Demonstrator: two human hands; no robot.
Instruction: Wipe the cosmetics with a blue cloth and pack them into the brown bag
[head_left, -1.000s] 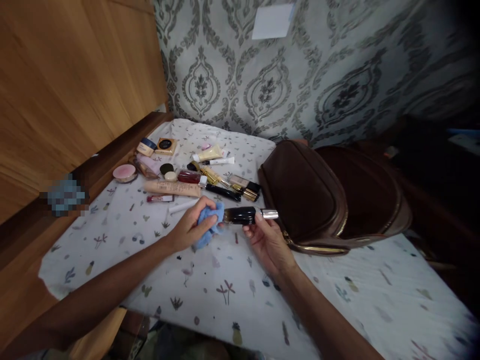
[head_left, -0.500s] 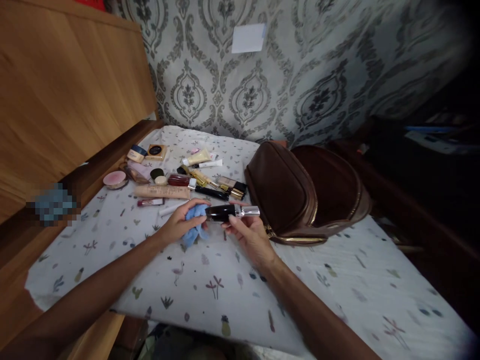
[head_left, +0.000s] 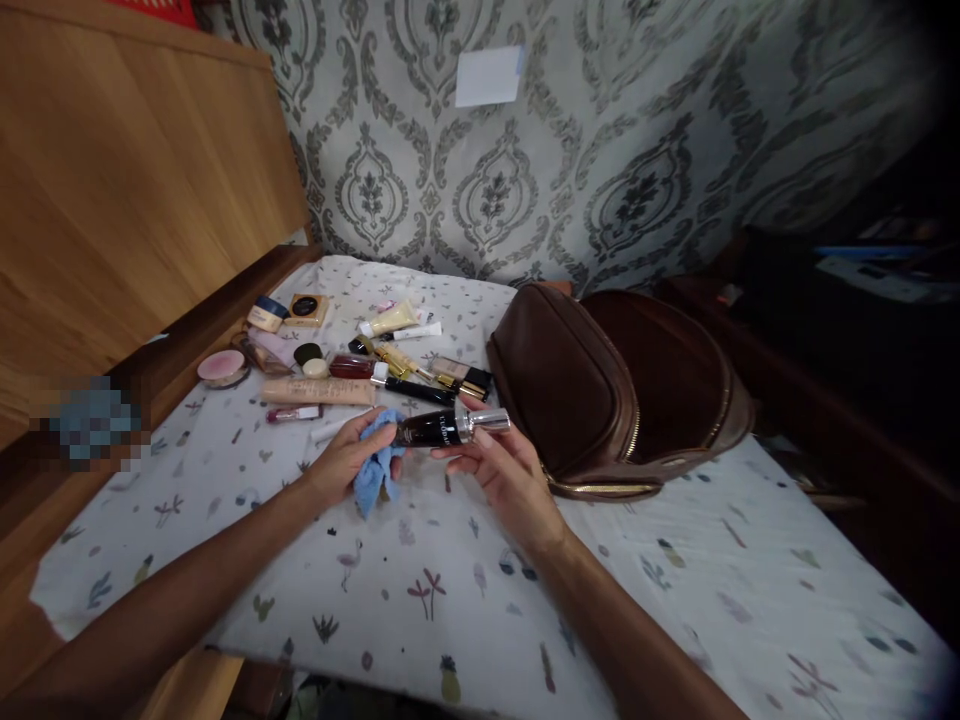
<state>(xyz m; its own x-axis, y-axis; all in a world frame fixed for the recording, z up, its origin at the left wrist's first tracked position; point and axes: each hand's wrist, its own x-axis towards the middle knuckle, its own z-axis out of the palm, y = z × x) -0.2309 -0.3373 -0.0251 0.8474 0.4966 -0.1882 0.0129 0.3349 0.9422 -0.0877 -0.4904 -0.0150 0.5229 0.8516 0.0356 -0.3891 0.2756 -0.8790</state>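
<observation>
A dark cosmetic bottle with a shiny silver cap lies nearly level between my two hands, above the patterned cloth. White lettering shows on its side. My right hand grips it at the silver cap end, thumb on the cap. In my left hand is a crumpled light blue cloth, pressed against the bottle's dark end. Behind the hands lie a beige tube, a dark red bottle, a black tube and a small lip gloss.
An open brown leather backpack lies right of my hands. Further left are a pink round compact, a jar and a gold square box. Wooden furniture stands at the left, with patterned wallpaper behind.
My left hand with the blue cloth has shifted slightly left along the bottle's end. The bottle has turned so its white lettering shows. The view has shifted a little.
</observation>
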